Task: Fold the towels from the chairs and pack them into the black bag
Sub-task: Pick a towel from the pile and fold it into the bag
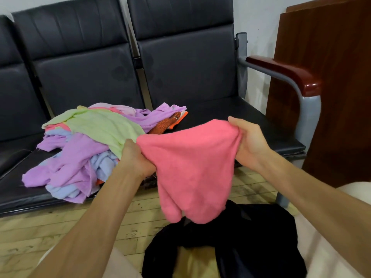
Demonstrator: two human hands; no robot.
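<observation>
A: Left hand (136,157), condition?

B: Fingers curled tight, gripping one upper corner of a pink terry-cloth towel (192,169), with the cloth bunched in the fist. The hand sits at the near edge of the heap.

A: Right hand (249,141)?

B: Fingers and thumb closed round the opposite upper corner of the same pink terry-cloth towel. The cloth is stretched between the two hands, and the lower part hangs loose in two lobes.

A: Location of that towel?

B: Held in the air in front of the bench (220,117). Its lower edge hangs just above a crumpled black fabric bag (251,237) on the floor near the person's legs. Whether they touch, cannot tell.

A: Remaining stock?

B: One heap of loose towels (86,141) on the bench, spread across the join of two seats. Pale green towel (100,123) on top, lilac towels (80,157) around and below, light blue towels (104,163) underneath, orange towel (162,127) at the far right. All unfolded and tangled.

A: Fixtures?

B: The bench is a row of black padded seats on a grey metal frame. Glossy dark red armrest (285,75) at the right end, brown wooden panel (331,77) beyond it, pale wooden plank floor (60,233) below.
</observation>
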